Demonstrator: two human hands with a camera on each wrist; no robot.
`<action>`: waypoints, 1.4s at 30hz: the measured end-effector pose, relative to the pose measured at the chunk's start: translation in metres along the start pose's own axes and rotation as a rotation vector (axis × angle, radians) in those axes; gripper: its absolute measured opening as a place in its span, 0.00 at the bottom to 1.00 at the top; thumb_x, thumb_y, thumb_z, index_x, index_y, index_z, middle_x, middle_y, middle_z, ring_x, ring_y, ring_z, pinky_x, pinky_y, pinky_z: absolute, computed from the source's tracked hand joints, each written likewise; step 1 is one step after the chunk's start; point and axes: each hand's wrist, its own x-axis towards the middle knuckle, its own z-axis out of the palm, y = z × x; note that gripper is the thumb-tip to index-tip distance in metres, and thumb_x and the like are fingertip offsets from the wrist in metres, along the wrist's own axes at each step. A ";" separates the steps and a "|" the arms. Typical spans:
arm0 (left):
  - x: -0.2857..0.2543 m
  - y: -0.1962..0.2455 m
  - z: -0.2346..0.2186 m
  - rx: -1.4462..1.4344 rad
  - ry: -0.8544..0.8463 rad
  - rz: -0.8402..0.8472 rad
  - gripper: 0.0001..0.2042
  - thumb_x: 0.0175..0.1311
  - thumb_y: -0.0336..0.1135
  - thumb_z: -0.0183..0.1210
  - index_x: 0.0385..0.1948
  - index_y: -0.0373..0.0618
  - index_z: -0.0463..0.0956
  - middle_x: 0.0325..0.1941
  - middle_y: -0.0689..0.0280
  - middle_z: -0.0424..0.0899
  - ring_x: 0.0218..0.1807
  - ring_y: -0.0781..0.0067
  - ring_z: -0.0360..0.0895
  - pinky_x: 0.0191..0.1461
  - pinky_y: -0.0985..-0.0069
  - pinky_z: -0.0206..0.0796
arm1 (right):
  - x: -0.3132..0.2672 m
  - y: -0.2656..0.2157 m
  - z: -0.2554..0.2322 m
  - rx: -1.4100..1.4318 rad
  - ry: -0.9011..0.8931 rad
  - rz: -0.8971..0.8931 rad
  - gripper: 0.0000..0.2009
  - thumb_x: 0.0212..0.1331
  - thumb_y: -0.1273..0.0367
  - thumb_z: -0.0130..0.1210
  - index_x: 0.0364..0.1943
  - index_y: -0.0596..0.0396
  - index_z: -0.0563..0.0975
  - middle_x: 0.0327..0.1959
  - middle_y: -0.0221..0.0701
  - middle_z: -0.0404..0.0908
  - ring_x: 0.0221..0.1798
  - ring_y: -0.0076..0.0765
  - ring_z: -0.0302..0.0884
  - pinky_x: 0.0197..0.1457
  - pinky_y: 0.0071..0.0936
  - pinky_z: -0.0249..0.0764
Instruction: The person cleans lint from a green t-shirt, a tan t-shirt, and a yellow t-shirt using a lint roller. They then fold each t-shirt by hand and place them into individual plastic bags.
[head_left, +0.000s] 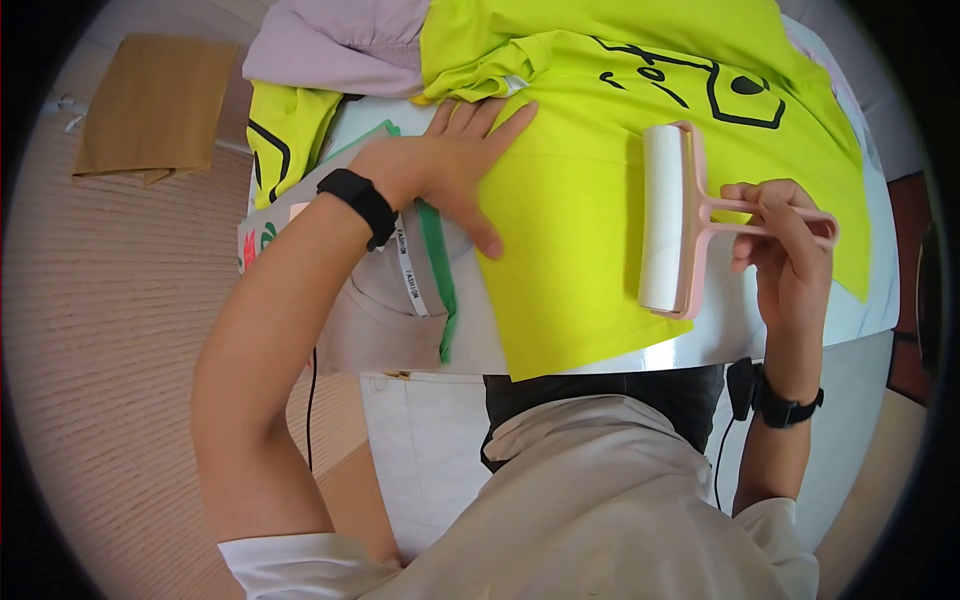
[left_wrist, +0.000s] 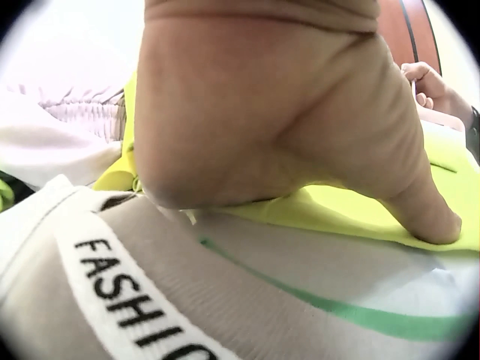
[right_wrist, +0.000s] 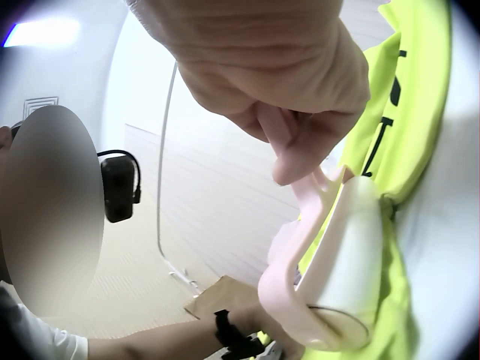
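The right hand (head_left: 785,235) grips the pink handle of a lint roller (head_left: 664,218), whose white cylinder lies over the yellow-green garment (head_left: 570,230). In the right wrist view, fingers curl round the pink handle (right_wrist: 300,187), beside the white roll (right_wrist: 349,255). With fingers spread, the left hand (head_left: 450,165) rests at the garment's left edge. The left wrist view shows its thumb touching the yellow-green cloth (left_wrist: 337,210). Black line drawings mark the garment's upper part.
A grey-beige garment with green trim (head_left: 437,280) and a "FASHION" tape lies left on the white table (head_left: 740,340). Lilac cloth (head_left: 330,45) and more yellow-green cloth are bunched at the back. A brown paper bag (head_left: 155,105) stands at the far left.
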 end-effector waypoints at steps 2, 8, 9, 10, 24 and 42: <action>0.000 -0.002 0.004 -0.019 0.023 0.006 0.81 0.29 0.72 0.79 0.83 0.48 0.28 0.86 0.38 0.36 0.87 0.37 0.28 0.86 0.46 0.23 | -0.010 -0.010 0.016 0.085 -0.100 -0.018 0.10 0.69 0.68 0.57 0.37 0.64 0.80 0.41 0.49 0.88 0.22 0.26 0.81 0.25 0.21 0.81; 0.008 -0.004 0.013 0.023 0.064 -0.014 0.79 0.31 0.68 0.80 0.83 0.49 0.29 0.86 0.38 0.38 0.87 0.39 0.30 0.87 0.48 0.24 | -0.054 -0.005 0.088 0.200 -0.402 0.262 0.05 0.70 0.75 0.57 0.38 0.66 0.81 0.44 0.43 0.89 0.27 0.22 0.83 0.31 0.21 0.82; 0.009 -0.004 0.014 0.032 0.086 -0.018 0.79 0.31 0.68 0.81 0.83 0.49 0.30 0.86 0.38 0.38 0.87 0.40 0.30 0.87 0.48 0.25 | -0.058 0.001 0.095 0.194 -0.404 0.276 0.05 0.70 0.75 0.57 0.39 0.66 0.81 0.44 0.42 0.89 0.27 0.22 0.83 0.31 0.21 0.82; 0.008 -0.004 0.015 0.007 0.094 -0.008 0.79 0.30 0.65 0.82 0.83 0.50 0.30 0.85 0.38 0.39 0.87 0.36 0.32 0.86 0.47 0.27 | -0.061 0.009 0.098 0.188 -0.408 0.291 0.05 0.70 0.75 0.57 0.39 0.65 0.81 0.44 0.42 0.89 0.28 0.22 0.83 0.31 0.21 0.82; 0.001 0.003 0.002 -0.034 0.036 -0.012 0.81 0.27 0.58 0.85 0.83 0.49 0.29 0.85 0.36 0.37 0.86 0.31 0.31 0.87 0.49 0.27 | -0.057 0.020 -0.024 0.135 -0.058 0.122 0.10 0.70 0.70 0.54 0.37 0.66 0.78 0.40 0.53 0.87 0.21 0.30 0.80 0.24 0.22 0.78; -0.029 0.106 0.012 -0.040 0.276 0.233 0.65 0.44 0.62 0.78 0.83 0.48 0.44 0.85 0.38 0.38 0.84 0.28 0.38 0.82 0.35 0.37 | -0.082 -0.008 -0.111 0.621 0.166 -0.055 0.16 0.75 0.62 0.49 0.41 0.65 0.76 0.38 0.49 0.80 0.23 0.30 0.78 0.22 0.18 0.78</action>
